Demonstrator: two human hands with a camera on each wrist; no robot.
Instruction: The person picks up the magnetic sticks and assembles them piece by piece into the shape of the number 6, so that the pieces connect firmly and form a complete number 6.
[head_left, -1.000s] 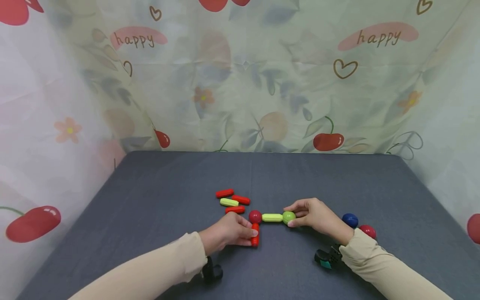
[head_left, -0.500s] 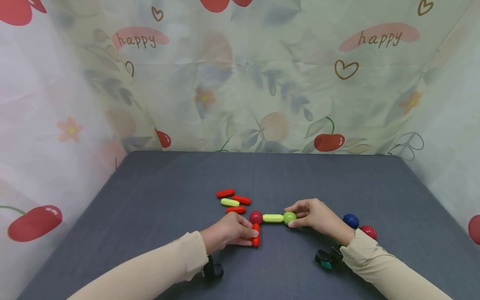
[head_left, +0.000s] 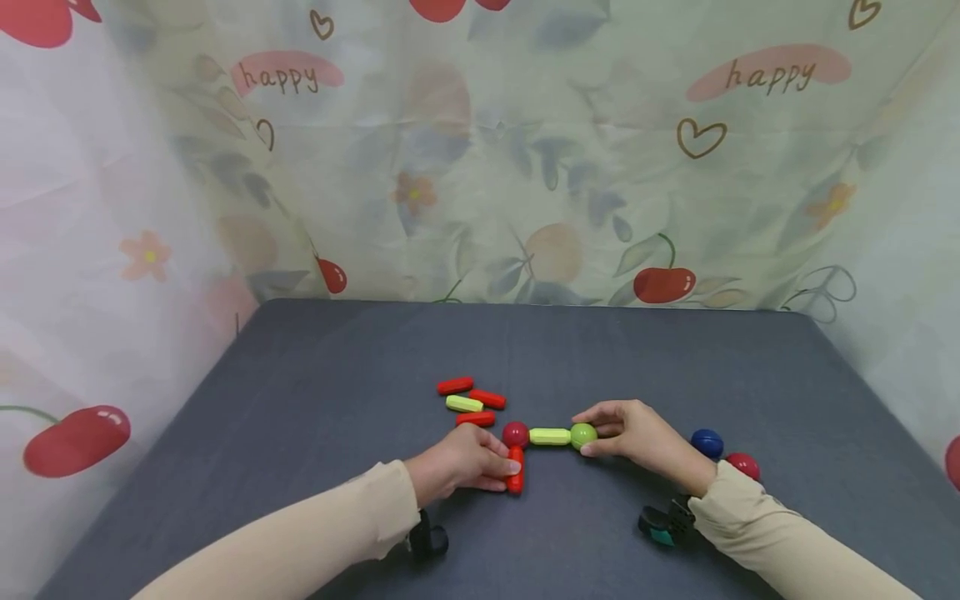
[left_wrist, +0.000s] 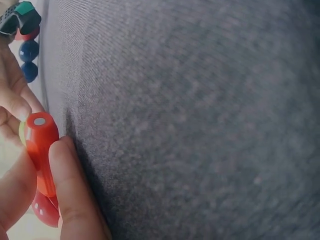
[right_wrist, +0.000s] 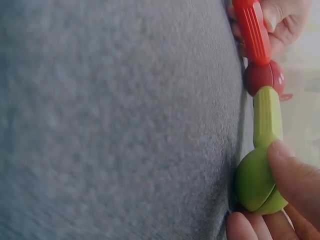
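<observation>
My left hand (head_left: 471, 461) pinches a red magnetic rod (head_left: 516, 480) between thumb and fingers. In the left wrist view, the rod's (left_wrist: 44, 155) near end shows a round silvery spot. Its far end meets a dark red ball (head_left: 516, 434). From that ball a yellow-green rod (head_left: 550, 437) runs right to a green ball (head_left: 583, 436), so the pieces form a corner on the table. My right hand (head_left: 637, 439) holds the green ball, thumb on the near side and fingers on the far side; the right wrist view shows this ball (right_wrist: 257, 182) with a seam.
Beyond my left hand lie several loose rods: red ones (head_left: 455, 386) and a yellow-green one (head_left: 464, 404). By my right wrist sit a blue ball (head_left: 707, 443) and a red ball (head_left: 742, 465). The left wrist view shows a second blue ball (left_wrist: 29, 72). Dark cloth covers the table (head_left: 360, 358).
Both hands keep their grip on the red rod and the green ball. The whole head view has shifted slightly, with the scene sliding a little to the right.
</observation>
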